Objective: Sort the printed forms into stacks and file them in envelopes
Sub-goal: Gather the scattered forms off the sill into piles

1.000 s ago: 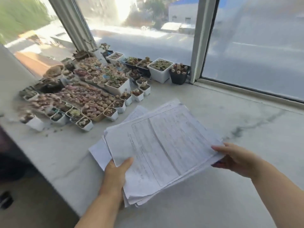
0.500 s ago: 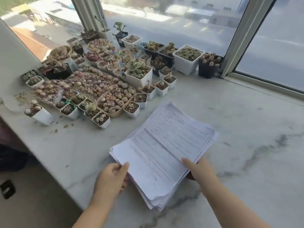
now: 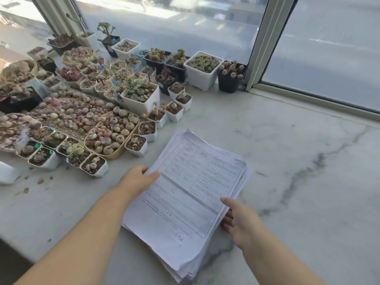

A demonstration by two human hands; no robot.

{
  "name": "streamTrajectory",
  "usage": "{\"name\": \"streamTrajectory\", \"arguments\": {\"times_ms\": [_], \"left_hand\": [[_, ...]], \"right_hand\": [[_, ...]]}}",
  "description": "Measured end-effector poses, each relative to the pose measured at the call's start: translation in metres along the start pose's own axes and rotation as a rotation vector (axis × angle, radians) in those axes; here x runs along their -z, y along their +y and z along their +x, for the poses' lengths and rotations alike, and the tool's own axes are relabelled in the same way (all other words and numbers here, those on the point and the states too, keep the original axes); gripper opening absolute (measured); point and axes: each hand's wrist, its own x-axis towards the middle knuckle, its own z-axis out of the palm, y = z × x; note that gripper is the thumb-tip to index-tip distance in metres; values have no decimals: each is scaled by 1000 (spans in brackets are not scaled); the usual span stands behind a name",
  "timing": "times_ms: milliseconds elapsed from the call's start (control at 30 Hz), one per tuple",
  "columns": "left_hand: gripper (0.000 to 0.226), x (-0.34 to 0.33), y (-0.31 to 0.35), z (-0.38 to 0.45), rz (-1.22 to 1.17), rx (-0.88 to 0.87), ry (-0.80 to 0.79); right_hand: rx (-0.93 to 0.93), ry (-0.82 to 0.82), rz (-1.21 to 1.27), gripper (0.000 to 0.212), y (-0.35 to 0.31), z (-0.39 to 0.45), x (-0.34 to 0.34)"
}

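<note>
Paperwork has tightened: the fanned printed forms are now one squared stack between both hands, over the marble ledge. Left hand and right hand pinch opposite edges, thumbs on top. Sorting has not begun; no envelopes show.

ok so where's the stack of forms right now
In the head view the stack of forms sits low and centre on the marble sill, held between the left hand and right hand, just right of the small succulent pots.
</note>
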Motion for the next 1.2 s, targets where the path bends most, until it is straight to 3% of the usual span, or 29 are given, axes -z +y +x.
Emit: {"name": "streamTrajectory", "arguments": {"times_ms": [100, 200, 267, 333, 433, 567, 700, 833, 933, 1033, 1133, 1200], "left_hand": [[34, -7, 9, -3, 10, 105, -145], [35, -20, 13, -23, 42, 33, -154], [32, -28, 15, -44, -108, -7, -195], [43, -43, 22, -69, -255, -11, -250], [39, -72, 41, -104, -347, -92, -176], [37, -88, 74, -137, -447, -294, 44], [36, -86, 102, -153, -625, -358, 132], [31, -88, 112, -146, -655, -405, 113], [56, -94, 108, -126, -669, -435, 13], [54, -101, 106, -108, -689, -486, -54], [55, -106, 101, -98, -681, -562, -128], [61, -108, 95, -93, -662, -596, -105]], "right_hand": [[6, 20, -40, 15, 4, 3, -1], [103, 49, -75, 14, 18, 1, 15], [122, -3, -45, 21, 24, -1, 30], [59, -82, 39, 28, 20, -9, 44], [127, -126, 38, 30, 7, -16, 74], [429, -185, 15, 38, -33, -33, 116], [689, -176, -88, 42, -67, -60, 141], [813, -146, -224, 48, -71, -66, 154], [809, -173, -228, 56, -65, -55, 163], [793, -222, -218, 49, -54, -42, 168], [828, -126, -230, 25, -36, -34, 161], [875, -50, -205, 25, -21, -34, 154]]}}
